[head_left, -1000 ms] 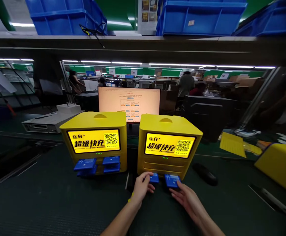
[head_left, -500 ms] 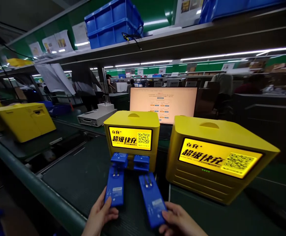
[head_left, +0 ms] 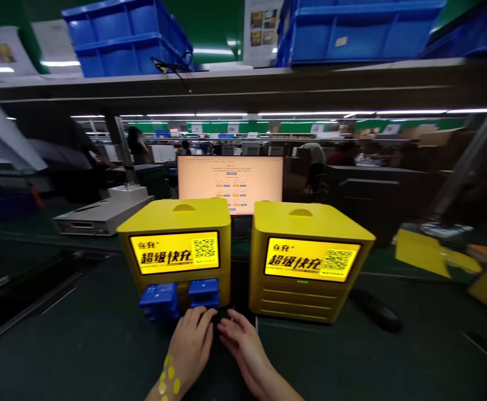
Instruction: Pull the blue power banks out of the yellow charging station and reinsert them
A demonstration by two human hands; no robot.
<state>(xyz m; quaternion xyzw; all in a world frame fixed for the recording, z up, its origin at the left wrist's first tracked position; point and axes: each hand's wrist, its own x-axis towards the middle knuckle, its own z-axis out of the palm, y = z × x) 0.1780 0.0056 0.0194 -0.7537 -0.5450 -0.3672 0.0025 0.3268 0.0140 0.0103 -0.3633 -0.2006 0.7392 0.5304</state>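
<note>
Head view: two yellow charging stations stand side by side on the dark green table (head_left: pixel 80 345), each with a lit yellow display panel on its front face. The left station (head_left: pixel 176 245) has two blue power banks protruding from its lower slots: the left power bank (head_left: pixel 159 294) and the right power bank (head_left: pixel 204 291). The right station (head_left: pixel 306 259) shows closed horizontal slots below its display, with nothing protruding. The left hand (head_left: pixel 192 341) lies palm down on the table directly in front of the left station, fingers (head_left: pixel 201 318) loosely extended and close together, tips just below the right power bank; contact with it cannot be confirmed. A yellow patterned mark is visible on the left wrist. The right hand (head_left: pixel 241 340) lies palm down just beside the left hand, fingers (head_left: pixel 230 323) slightly spread and pointing toward the dark gap between the two stations; neither hand pinches anything. Behind the stations stands a lit monitor (head_left: pixel 230 181). A grey flat device (head_left: pixel 101 214) sits to the rear left. A black mouse (head_left: pixel 376 312) lies on the table right of the right station. Blue bins (head_left: pixel 130 36) rest on the overhead shelf (head_left: pixel 243 83).
</note>
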